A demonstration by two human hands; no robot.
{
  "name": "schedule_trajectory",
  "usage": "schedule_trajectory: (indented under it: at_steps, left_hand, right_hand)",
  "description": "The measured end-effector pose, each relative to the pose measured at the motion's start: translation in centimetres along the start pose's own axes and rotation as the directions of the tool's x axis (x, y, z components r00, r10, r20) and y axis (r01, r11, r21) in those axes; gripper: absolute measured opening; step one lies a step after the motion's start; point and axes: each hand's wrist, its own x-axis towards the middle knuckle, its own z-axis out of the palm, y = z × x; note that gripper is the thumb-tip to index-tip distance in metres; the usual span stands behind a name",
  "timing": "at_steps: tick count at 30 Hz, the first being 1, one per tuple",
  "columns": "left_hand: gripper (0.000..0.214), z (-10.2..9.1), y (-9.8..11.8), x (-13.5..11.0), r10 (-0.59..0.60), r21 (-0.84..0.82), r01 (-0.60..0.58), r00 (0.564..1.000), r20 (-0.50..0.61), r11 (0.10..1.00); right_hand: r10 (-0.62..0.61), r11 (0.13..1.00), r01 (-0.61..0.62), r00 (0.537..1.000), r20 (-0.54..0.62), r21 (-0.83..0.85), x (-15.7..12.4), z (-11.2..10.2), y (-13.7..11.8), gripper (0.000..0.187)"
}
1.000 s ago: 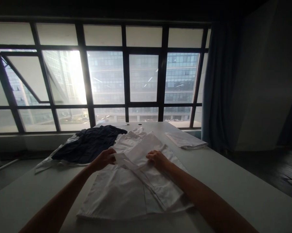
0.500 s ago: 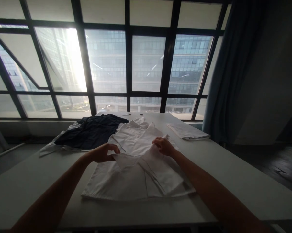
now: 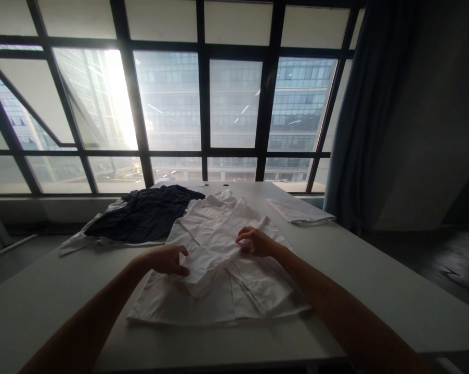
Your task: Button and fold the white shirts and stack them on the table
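Observation:
A white shirt (image 3: 203, 301) lies spread on a pale table (image 3: 375, 291) in front of me. My left hand (image 3: 166, 258) pinches the left end of a sleeve that crosses the shirt's middle. My right hand (image 3: 256, 241) is closed on the same sleeve farther right, near the shoulder. The cloth between the two hands is lifted a little and bunched. The shirt's collar points away from me toward the window.
A dark blue garment (image 3: 144, 213) lies crumpled over other white cloth at the back left of the table. A folded white cloth (image 3: 299, 212) rests at the back right. Behind the table are a large window (image 3: 203, 104) and a dark curtain (image 3: 359, 119) on the right.
Both hands have drawn the sleeve toward me and leftward over the shirt body. The left hand dropped lower, the right hand shifted left. The camera tilted down since the first frame.

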Motion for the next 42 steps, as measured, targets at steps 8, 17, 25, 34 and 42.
schedule_trajectory:
  at_steps: [8, 17, 25, 34, 42]
  left_hand:
    - [0.044, 0.4, 0.2, 0.6, -0.071, -0.228, 0.044, 0.991, -0.114, 0.973]
    - [0.051, -0.7, 1.4, -0.5, -0.151, -0.361, 0.123, 0.987, -0.052, 0.924]
    - [0.051, -1.0, 1.0, -0.7, -0.124, -0.254, 0.117, 0.992, -0.012, 0.960]
    - [0.038, -0.3, 0.0, 0.4, 0.021, 0.125, -0.018, 0.999, -0.027, 0.992]
    - [0.034, 0.9, 1.3, 7.7, 0.309, 0.338, -0.212, 0.913, -0.265, 0.917]
  right_hand:
    - [-0.176, 0.982, 0.178, 0.983, 0.042, -0.061, 0.6, 0.4, -7.1, 0.036]
    - [-0.458, 0.856, 0.443, 0.889, 0.005, -0.266, 1.1, 2.1, -10.0, 0.020]
    - [-0.407, 0.903, 0.385, 0.909, -0.092, -0.192, 0.8, 1.4, -10.7, 0.019]
    - [-0.212, 0.961, 0.209, 0.977, -0.004, 0.182, 0.8, 0.8, -8.2, 0.019]
    - [0.556, 0.803, -0.559, 0.827, -0.082, -0.207, 4.3, -2.8, 6.9, 0.028]
